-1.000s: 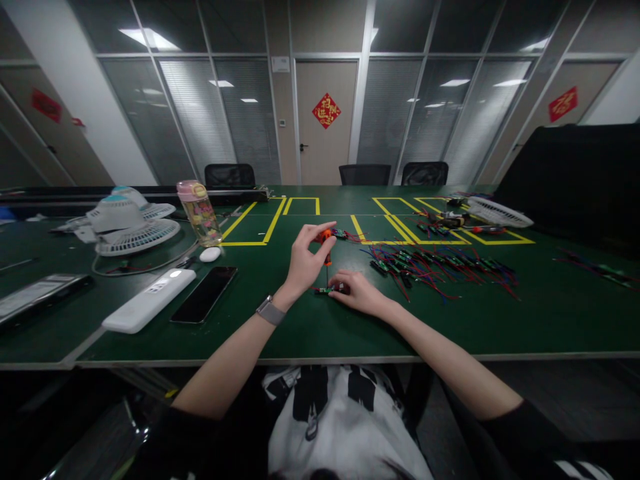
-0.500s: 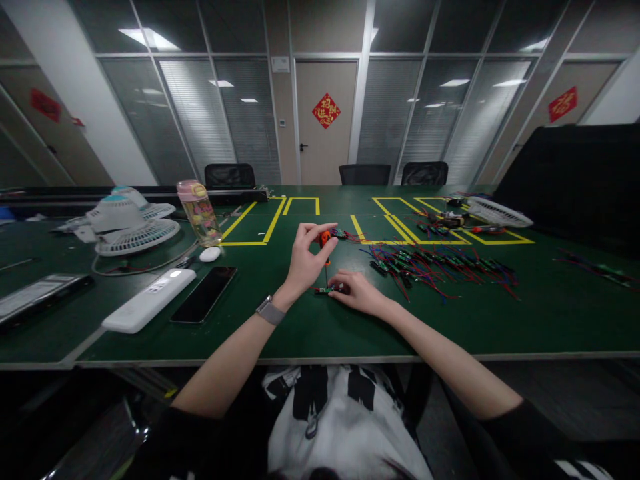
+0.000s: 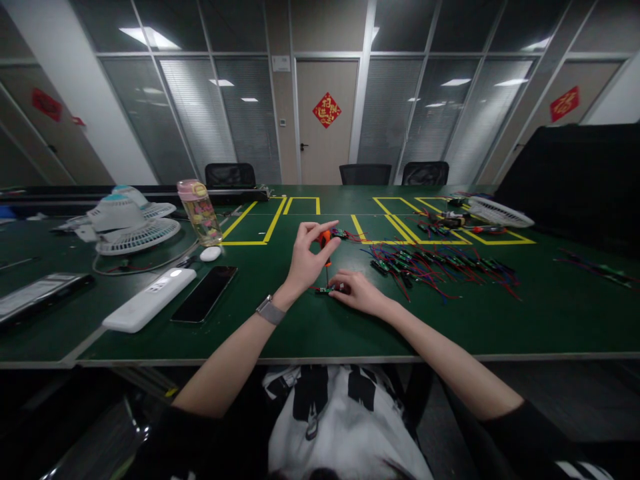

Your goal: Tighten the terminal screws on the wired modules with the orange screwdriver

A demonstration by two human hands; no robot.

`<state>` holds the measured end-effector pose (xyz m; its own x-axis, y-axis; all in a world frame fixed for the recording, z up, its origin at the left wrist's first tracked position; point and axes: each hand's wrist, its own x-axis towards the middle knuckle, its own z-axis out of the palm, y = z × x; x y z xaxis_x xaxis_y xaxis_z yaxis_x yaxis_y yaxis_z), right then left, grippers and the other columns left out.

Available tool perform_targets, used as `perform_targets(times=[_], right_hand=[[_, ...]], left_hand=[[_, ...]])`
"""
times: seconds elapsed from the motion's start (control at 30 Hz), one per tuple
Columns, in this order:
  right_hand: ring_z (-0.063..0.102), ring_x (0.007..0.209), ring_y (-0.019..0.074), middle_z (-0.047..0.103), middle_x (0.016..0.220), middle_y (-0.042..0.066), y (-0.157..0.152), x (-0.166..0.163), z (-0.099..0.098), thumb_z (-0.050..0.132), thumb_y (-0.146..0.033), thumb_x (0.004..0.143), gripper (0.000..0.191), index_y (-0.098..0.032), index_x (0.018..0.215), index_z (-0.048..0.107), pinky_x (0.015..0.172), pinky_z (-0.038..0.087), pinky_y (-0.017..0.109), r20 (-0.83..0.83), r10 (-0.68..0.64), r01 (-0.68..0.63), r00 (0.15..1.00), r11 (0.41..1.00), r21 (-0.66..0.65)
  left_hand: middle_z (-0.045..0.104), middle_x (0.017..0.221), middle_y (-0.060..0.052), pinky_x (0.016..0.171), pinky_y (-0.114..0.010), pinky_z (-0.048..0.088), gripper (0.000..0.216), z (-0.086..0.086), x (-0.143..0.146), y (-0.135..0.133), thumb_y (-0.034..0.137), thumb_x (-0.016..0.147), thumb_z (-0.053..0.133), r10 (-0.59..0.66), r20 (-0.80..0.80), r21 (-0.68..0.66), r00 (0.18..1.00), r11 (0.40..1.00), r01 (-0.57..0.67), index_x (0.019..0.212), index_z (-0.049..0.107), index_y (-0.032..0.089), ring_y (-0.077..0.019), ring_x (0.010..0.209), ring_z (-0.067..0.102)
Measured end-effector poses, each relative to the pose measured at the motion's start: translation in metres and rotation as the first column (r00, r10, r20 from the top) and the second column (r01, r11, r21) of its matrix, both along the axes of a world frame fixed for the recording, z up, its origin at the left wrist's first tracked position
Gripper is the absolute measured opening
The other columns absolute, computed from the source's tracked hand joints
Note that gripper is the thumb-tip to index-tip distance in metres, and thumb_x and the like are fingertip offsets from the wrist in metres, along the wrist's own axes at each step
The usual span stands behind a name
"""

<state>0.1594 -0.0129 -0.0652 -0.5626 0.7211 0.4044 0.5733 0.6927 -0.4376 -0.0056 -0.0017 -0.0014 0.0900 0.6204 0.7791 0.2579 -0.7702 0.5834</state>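
Note:
An orange-handled screwdriver [image 3: 325, 239] stands upright, its thin shaft pointing down at a small green circuit board [image 3: 324, 291] on the table. My left hand [image 3: 306, 257] is closed round its handle, thumb on the near side and index finger reaching across the top. With its fingers bent at the board's right end, my right hand [image 3: 361, 293] holds the board against the table. The tip's exact contact with the board is too small to make out. Another small board with wires [image 3: 340, 233] lies just beyond the screwdriver.
Right of my hands spreads a pile of wired circuit boards [image 3: 440, 263]. On the left lie a black phone [image 3: 205, 295], a white power strip-like block [image 3: 150, 300], a pink-lidded bottle [image 3: 199, 213] and white fans [image 3: 130, 227]. A dark monitor-like panel [image 3: 575, 187] stands far right.
The screwdriver's handle has turned slightly within my left hand, and the fingers have shifted a little. My right hand and the board stay in place.

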Motion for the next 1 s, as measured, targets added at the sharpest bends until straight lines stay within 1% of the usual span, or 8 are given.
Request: perform_targets(times=[0.1, 0.2, 0.33, 0.43, 0.63, 0.77, 0.87, 1.0], right_hand=[[0.055, 0.067, 0.0119, 0.058, 0.083, 0.003, 0.0005, 0.0004, -0.0008, 0.062, -0.022, 0.083, 0.011, -0.017, 0.092, 0.066, 0.062, 0.043, 0.023, 0.002, 0.003, -0.003, 1.0, 1.0, 0.003], [0.055, 0.066, 0.0121, 0.058, 0.082, 0.003, 0.0003, 0.0002, -0.0006, 0.062, -0.021, 0.083, 0.011, -0.016, 0.092, 0.066, 0.062, 0.042, 0.023, 0.005, 0.002, -0.002, 1.0, 1.0, 0.006], [0.054, 0.066, 0.0122, 0.059, 0.08, 0.003, -0.0003, -0.0007, 0.0007, 0.063, -0.02, 0.082, 0.01, -0.016, 0.091, 0.066, 0.063, 0.042, 0.024, 0.007, -0.008, 0.008, 1.0, 1.0, 0.007], [0.055, 0.067, 0.0123, 0.059, 0.08, 0.003, -0.0003, -0.0011, 0.0013, 0.063, -0.019, 0.081, 0.01, -0.016, 0.09, 0.066, 0.063, 0.042, 0.024, 0.008, -0.01, 0.01, 1.0, 1.0, 0.004], [0.054, 0.066, 0.012, 0.059, 0.081, 0.003, 0.0002, -0.0009, 0.0007, 0.063, -0.019, 0.081, 0.01, -0.016, 0.09, 0.066, 0.063, 0.042, 0.023, 0.006, -0.008, 0.008, 1.0, 1.0, -0.005], [0.054, 0.065, 0.0116, 0.059, 0.08, 0.003, 0.0001, -0.0012, 0.0006, 0.064, -0.018, 0.08, 0.011, -0.015, 0.09, 0.066, 0.062, 0.042, 0.023, 0.004, -0.011, 0.011, 1.0, 1.0, -0.007], [0.054, 0.065, 0.0114, 0.059, 0.08, 0.003, -0.0004, -0.0016, 0.0013, 0.064, -0.019, 0.08, 0.01, -0.015, 0.09, 0.066, 0.062, 0.042, 0.023, 0.001, -0.014, 0.014, 1.0, 1.0, -0.018], [0.054, 0.066, 0.0118, 0.059, 0.081, 0.003, -0.0006, -0.0013, 0.0019, 0.064, -0.019, 0.081, 0.01, -0.016, 0.09, 0.067, 0.062, 0.042, 0.023, 0.006, -0.017, 0.017, 1.0, 1.0, -0.02]], left_hand=[[0.056, 0.111, -0.004, 0.088, -0.028, 0.045, 0.034, 0.0008, 0.0007, 0.0, 0.027, 0.092, 0.046, -0.136, 0.042, -0.082, 0.99, 0.987, 0.139, 0.123, 0.057, 0.026, -0.0131, 0.097, 0.057], [0.063, 0.106, -0.005, 0.081, -0.029, 0.049, 0.038, -0.0003, 0.0036, 0.0005, 0.026, 0.092, 0.044, -0.253, 0.088, -0.174, 0.964, 0.949, 0.264, 0.13, 0.051, 0.025, -0.0135, 0.09, 0.061], [0.063, 0.104, -0.005, 0.083, -0.029, 0.048, 0.034, -0.0021, 0.0052, 0.0005, 0.029, 0.085, 0.058, -0.151, 0.04, -0.097, 0.988, 0.983, 0.154, 0.119, 0.06, 0.024, -0.0149, 0.091, 0.059], [0.06, 0.104, -0.005, 0.085, -0.029, 0.047, 0.031, -0.0018, 0.0029, 0.0006, 0.031, 0.086, 0.057, -0.077, 0.013, -0.053, 0.997, 0.996, 0.078, 0.116, 0.062, 0.025, -0.0149, 0.093, 0.057], [0.063, 0.109, -0.005, 0.086, -0.029, 0.047, 0.035, -0.0011, 0.0012, 0.0018, 0.026, 0.094, 0.041, -0.188, 0.08, -0.111, 0.979, 0.974, 0.197, 0.125, 0.056, 0.024, -0.0145, 0.095, 0.06], [0.061, 0.099, -0.005, 0.08, -0.026, 0.049, 0.03, -0.0022, 0.0029, 0.0016, 0.03, 0.088, 0.054, -0.118, 0.048, -0.084, 0.992, 0.989, 0.122, 0.117, 0.062, 0.023, -0.0138, 0.088, 0.06], [0.058, 0.106, -0.006, 0.081, -0.026, 0.049, 0.028, -0.002, 0.0024, 0.0024, 0.03, 0.089, 0.053, -0.07, 0.047, -0.065, 0.996, 0.995, 0.073, 0.114, 0.063, 0.024, -0.0142, 0.093, 0.059], [0.062, 0.111, -0.006, 0.083, -0.028, 0.048, 0.031, -0.0009, 0.0015, 0.004, 0.026, 0.093, 0.044, -0.127, 0.093, -0.082, 0.988, 0.988, 0.135, 0.12, 0.059, 0.023, -0.0145, 0.096, 0.06]])
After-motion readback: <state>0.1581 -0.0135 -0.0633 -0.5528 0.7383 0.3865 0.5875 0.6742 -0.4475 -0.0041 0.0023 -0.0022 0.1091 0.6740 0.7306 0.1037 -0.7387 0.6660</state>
